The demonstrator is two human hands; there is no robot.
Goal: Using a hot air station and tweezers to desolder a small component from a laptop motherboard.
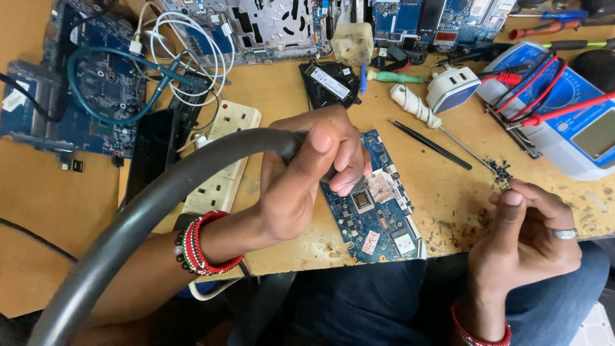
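Head view looks down at a messy wooden table (pixel 448 192). The left hand (pixel 301 179) is wrapped tight around the end of a thick grey hose (pixel 147 205), and the hose tip points down at a small blue circuit board (pixel 375 205). The hand grips close to the tip, likely so the aim stays steady over the chip in the middle. The board lies flat at the near edge of the table, right in front of the person, where both hands can reach it.

The right hand (pixel 525 237) is off to the side, fingers (pixel 512 195) pinched on something tiny and dark (too small to tell what). A white-handled screwdriver (pixel 419 106) and thin black tweezers (pixel 429 144) lie just behind the board.

A white square sticker sits on the board's near corner, with a small red-printed label beside it. A long white label lies across the black fan (pixel 330 83). A blue and white meter (pixel 570 122) with red leads rests far right. A white power strip (pixel 221 170) lies under the hose.
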